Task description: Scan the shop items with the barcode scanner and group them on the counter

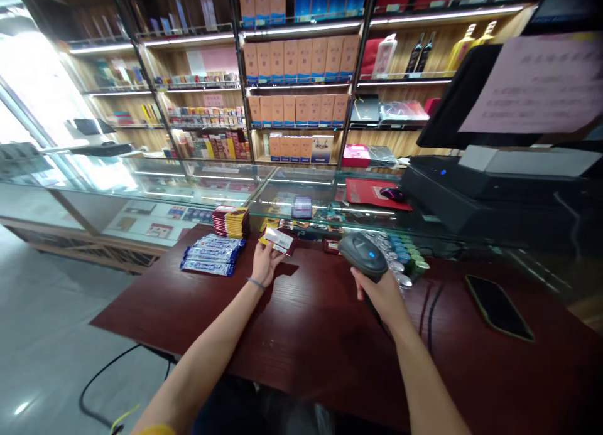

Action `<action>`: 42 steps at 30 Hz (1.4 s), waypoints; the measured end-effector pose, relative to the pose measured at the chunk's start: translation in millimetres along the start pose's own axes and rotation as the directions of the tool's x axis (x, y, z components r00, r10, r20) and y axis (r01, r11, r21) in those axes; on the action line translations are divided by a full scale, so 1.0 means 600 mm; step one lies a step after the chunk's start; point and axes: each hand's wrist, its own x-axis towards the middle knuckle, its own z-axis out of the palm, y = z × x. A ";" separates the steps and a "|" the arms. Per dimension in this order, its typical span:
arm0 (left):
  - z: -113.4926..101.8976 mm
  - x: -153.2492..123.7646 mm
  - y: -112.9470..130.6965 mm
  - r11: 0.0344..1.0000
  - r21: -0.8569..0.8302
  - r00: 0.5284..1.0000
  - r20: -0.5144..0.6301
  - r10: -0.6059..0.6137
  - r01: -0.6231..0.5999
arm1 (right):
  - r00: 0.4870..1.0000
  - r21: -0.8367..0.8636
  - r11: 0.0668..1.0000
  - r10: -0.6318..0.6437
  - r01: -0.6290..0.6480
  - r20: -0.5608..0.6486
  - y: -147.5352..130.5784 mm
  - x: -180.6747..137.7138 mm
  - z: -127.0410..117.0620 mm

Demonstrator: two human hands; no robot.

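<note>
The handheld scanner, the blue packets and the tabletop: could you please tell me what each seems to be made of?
Handheld scanner: probably dark hard plastic with a satin finish, judging by its smooth, rounded shell and soft highlights.
Blue packets: likely thin plastic or foil film, glossy, from their bright, uneven shine.
Tabletop: reddish-brown, semi-gloss; grain suggests wood, though laminate is possible.

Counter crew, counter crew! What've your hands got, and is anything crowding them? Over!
Left hand: pinching small packet. Right hand: gripping scanner. Packet and scanner apart. Small containers close by scanner.
</note>
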 end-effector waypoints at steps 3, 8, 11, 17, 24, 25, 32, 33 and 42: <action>-0.024 0.003 0.000 0.995 -0.105 0.999 -0.049 -0.008 0.003 | 0.999 -0.065 0.998 -0.007 0.010 0.053 0.001 -0.010 0.033; -0.029 0.010 -0.008 0.977 -0.212 0.986 -0.151 -0.066 0.033 | 0.981 -0.366 0.929 0.030 0.044 0.193 0.007 -0.026 0.074; -0.030 0.012 -0.010 0.963 -0.266 0.975 -0.194 -0.104 0.050 | 0.961 -0.466 0.880 0.043 0.094 0.274 0.006 -0.034 0.087; -0.033 0.011 -0.008 0.936 -0.349 0.967 -0.221 -0.123 0.040 | 0.931 -0.443 0.884 0.026 0.149 0.365 0.006 -0.038 0.092; -0.040 0.006 -0.007 0.921 -0.385 0.980 -0.158 -0.120 0.050 | 0.921 -0.474 0.860 0.009 0.191 0.388 0.014 -0.034 0.094; -0.039 0.006 -0.007 0.922 -0.384 0.978 -0.168 -0.124 0.051 | 0.921 -0.470 0.863 0.011 0.188 0.389 0.013 -0.034 0.093; -0.032 0.012 -0.006 0.946 -0.320 0.970 -0.214 -0.116 0.043 | 0.931 -0.446 0.883 0.029 0.148 0.365 0.019 -0.033 0.090; -0.032 0.011 -0.006 0.950 -0.308 0.972 -0.204 -0.114 0.047 | 0.933 -0.438 0.887 0.024 0.145 0.359 0.023 -0.032 0.090; -0.027 0.007 0.023 0.985 -0.171 0.994 -0.108 0.010 -0.029 | 0.951 -0.387 0.921 0.074 0.050 0.299 0.021 -0.022 0.078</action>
